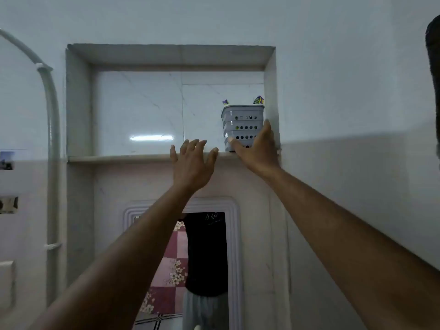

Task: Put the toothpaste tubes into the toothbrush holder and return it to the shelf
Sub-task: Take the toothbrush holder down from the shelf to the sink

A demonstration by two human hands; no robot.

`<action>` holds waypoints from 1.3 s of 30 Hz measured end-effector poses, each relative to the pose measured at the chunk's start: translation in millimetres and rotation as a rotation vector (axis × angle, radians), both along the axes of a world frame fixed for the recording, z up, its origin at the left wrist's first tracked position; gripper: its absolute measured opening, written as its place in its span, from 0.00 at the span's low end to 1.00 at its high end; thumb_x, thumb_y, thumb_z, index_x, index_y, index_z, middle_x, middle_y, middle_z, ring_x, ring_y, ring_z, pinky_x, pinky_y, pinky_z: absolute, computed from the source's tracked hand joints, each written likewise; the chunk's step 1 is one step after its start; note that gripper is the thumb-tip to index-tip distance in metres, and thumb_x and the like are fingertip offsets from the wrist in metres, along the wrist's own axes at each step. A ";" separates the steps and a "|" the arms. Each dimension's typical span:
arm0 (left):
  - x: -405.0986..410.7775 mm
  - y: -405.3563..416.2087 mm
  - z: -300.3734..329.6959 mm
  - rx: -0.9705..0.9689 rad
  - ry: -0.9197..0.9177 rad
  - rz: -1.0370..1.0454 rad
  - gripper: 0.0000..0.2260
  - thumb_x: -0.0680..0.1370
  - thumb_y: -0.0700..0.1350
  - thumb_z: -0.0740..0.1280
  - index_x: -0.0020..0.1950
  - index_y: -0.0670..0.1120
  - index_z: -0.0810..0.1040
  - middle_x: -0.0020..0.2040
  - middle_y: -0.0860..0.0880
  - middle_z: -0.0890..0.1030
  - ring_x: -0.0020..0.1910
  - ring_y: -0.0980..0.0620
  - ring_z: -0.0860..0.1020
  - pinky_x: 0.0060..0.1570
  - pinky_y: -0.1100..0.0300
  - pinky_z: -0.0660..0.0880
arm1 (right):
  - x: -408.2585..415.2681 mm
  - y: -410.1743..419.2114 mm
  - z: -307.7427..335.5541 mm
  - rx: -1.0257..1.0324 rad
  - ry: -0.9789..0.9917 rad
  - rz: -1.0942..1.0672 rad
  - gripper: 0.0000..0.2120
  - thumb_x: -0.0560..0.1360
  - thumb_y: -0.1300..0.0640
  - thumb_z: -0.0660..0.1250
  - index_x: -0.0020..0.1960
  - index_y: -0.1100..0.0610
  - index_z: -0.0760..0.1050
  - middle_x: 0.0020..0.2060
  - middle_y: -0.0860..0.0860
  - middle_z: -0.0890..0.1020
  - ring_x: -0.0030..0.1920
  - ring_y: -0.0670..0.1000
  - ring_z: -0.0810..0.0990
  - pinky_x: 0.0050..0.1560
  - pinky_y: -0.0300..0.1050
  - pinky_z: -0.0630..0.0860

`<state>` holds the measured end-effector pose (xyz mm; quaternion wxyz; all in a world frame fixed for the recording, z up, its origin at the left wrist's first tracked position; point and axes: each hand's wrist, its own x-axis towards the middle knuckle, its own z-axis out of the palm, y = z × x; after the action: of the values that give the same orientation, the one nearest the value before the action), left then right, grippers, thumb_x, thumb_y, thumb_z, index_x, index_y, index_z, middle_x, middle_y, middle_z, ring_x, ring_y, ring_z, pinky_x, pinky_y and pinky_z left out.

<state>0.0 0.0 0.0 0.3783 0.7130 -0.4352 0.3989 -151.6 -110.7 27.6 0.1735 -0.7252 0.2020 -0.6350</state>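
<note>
A grey perforated toothbrush holder (241,126) stands upright at the right end of the shelf (119,158), inside a wall niche. Two toothpaste tube ends (258,100) stick up above its rim, one at the left corner and one at the right. My right hand (258,151) wraps the holder's lower right side, thumb across its front bottom and fingers up along its right wall. My left hand (191,164) is raised with fingers spread, just left of the holder at the shelf's front edge, holding nothing.
The niche's right wall (270,101) is close beside the holder. The shelf stretches bare to the left. A white pipe (52,139) runs down the left wall. Below the shelf hangs a mirror (190,270) reflecting a person in dark clothes.
</note>
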 end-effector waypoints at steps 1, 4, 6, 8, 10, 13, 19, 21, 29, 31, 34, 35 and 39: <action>1.9 -1.9 -2.4 0.007 0.002 0.029 0.31 0.86 0.68 0.51 0.82 0.53 0.70 0.84 0.50 0.68 0.87 0.46 0.57 0.85 0.38 0.42 | 4.4 -0.5 1.2 0.010 0.007 0.008 0.60 0.75 0.35 0.79 0.89 0.58 0.47 0.81 0.59 0.68 0.80 0.61 0.71 0.73 0.56 0.76; 11.4 -11.0 -10.8 -0.032 -0.044 0.079 0.30 0.86 0.69 0.48 0.83 0.58 0.68 0.87 0.51 0.62 0.88 0.46 0.52 0.85 0.40 0.37 | 15.2 0.6 6.7 0.057 0.012 -0.023 0.68 0.71 0.30 0.81 0.90 0.58 0.41 0.83 0.60 0.66 0.81 0.62 0.71 0.74 0.59 0.77; 16.0 -15.9 -12.5 -0.060 -0.087 0.087 0.28 0.87 0.69 0.48 0.83 0.59 0.67 0.87 0.51 0.60 0.88 0.46 0.52 0.85 0.41 0.37 | 20.7 0.1 9.4 0.073 -0.022 -0.052 0.69 0.69 0.31 0.82 0.90 0.58 0.44 0.81 0.60 0.69 0.79 0.63 0.74 0.72 0.59 0.78; 20.3 -16.3 -11.2 -0.073 -0.103 0.096 0.28 0.87 0.69 0.48 0.83 0.59 0.67 0.87 0.51 0.60 0.88 0.46 0.52 0.85 0.41 0.37 | 21.6 0.2 8.1 0.061 -0.057 -0.058 0.66 0.69 0.33 0.83 0.90 0.57 0.48 0.79 0.59 0.71 0.76 0.62 0.76 0.70 0.59 0.80; 22.2 -17.3 -13.0 -0.071 -0.105 0.094 0.29 0.87 0.69 0.48 0.83 0.59 0.67 0.87 0.51 0.60 0.88 0.46 0.52 0.84 0.42 0.36 | 19.9 -0.2 3.8 0.043 -0.097 -0.064 0.64 0.69 0.34 0.83 0.89 0.57 0.50 0.77 0.58 0.72 0.75 0.61 0.76 0.68 0.58 0.81; 22.7 -18.7 -13.5 -0.068 -0.101 0.094 0.29 0.86 0.69 0.47 0.83 0.59 0.67 0.87 0.50 0.61 0.88 0.45 0.52 0.84 0.41 0.36 | 14.3 3.1 -1.2 -0.002 -0.170 -0.081 0.66 0.69 0.34 0.83 0.90 0.58 0.48 0.79 0.57 0.71 0.77 0.60 0.74 0.69 0.55 0.77; 14.8 -15.3 -8.4 -0.035 -0.020 0.052 0.31 0.85 0.70 0.48 0.84 0.59 0.66 0.87 0.50 0.62 0.88 0.45 0.53 0.84 0.40 0.36 | 0.6 19.0 14.0 0.025 -0.227 -0.029 0.67 0.65 0.31 0.84 0.89 0.56 0.51 0.80 0.54 0.71 0.78 0.57 0.74 0.75 0.57 0.76; 10.9 -9.1 -8.4 -0.035 -0.001 0.009 0.31 0.85 0.70 0.49 0.85 0.58 0.65 0.87 0.50 0.62 0.88 0.46 0.54 0.85 0.40 0.37 | -3.7 24.2 15.5 0.028 -0.259 -0.029 0.63 0.64 0.32 0.84 0.86 0.56 0.56 0.76 0.52 0.74 0.75 0.56 0.77 0.71 0.57 0.80; -22.0 24.7 -30.4 -0.151 -0.016 -0.205 0.29 0.86 0.67 0.56 0.85 0.56 0.65 0.85 0.52 0.64 0.85 0.49 0.61 0.85 0.41 0.52 | -36.6 50.7 -19.2 0.002 -0.403 0.009 0.59 0.61 0.32 0.86 0.82 0.55 0.65 0.73 0.49 0.77 0.69 0.49 0.81 0.62 0.35 0.80; -29.2 33.1 -39.6 -0.154 -0.015 -0.236 0.29 0.86 0.66 0.57 0.84 0.55 0.65 0.85 0.52 0.66 0.84 0.50 0.62 0.84 0.41 0.55 | -44.1 61.4 -36.3 0.009 -0.427 0.028 0.56 0.61 0.34 0.87 0.79 0.54 0.67 0.71 0.47 0.78 0.65 0.46 0.81 0.54 0.23 0.73; -38.5 47.2 -63.4 -0.131 0.014 -0.277 0.28 0.87 0.65 0.57 0.84 0.55 0.66 0.84 0.52 0.67 0.83 0.50 0.65 0.83 0.40 0.59 | -53.2 75.5 -71.2 0.063 -0.427 0.114 0.53 0.63 0.38 0.89 0.78 0.55 0.68 0.69 0.48 0.78 0.65 0.46 0.82 0.62 0.42 0.83; -41.1 52.1 -76.1 -0.113 0.028 -0.285 0.28 0.87 0.65 0.57 0.84 0.54 0.66 0.84 0.52 0.68 0.83 0.50 0.65 0.82 0.39 0.60 | -56.1 79.5 -86.0 0.085 -0.415 0.139 0.52 0.63 0.40 0.89 0.78 0.55 0.68 0.69 0.49 0.78 0.65 0.47 0.83 0.64 0.47 0.84; -46.4 70.4 -132.5 -0.065 0.145 -0.313 0.28 0.86 0.65 0.59 0.83 0.53 0.68 0.81 0.51 0.71 0.80 0.50 0.69 0.79 0.40 0.66 | -66.3 91.9 -148.6 0.139 -0.383 0.166 0.50 0.65 0.47 0.91 0.77 0.57 0.67 0.69 0.51 0.79 0.66 0.50 0.84 0.63 0.45 0.84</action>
<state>-46.4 70.4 -132.5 0.4891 0.6509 -0.4992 0.2966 -217.9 -18.9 -121.0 0.3100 -0.5919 0.1480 -0.7291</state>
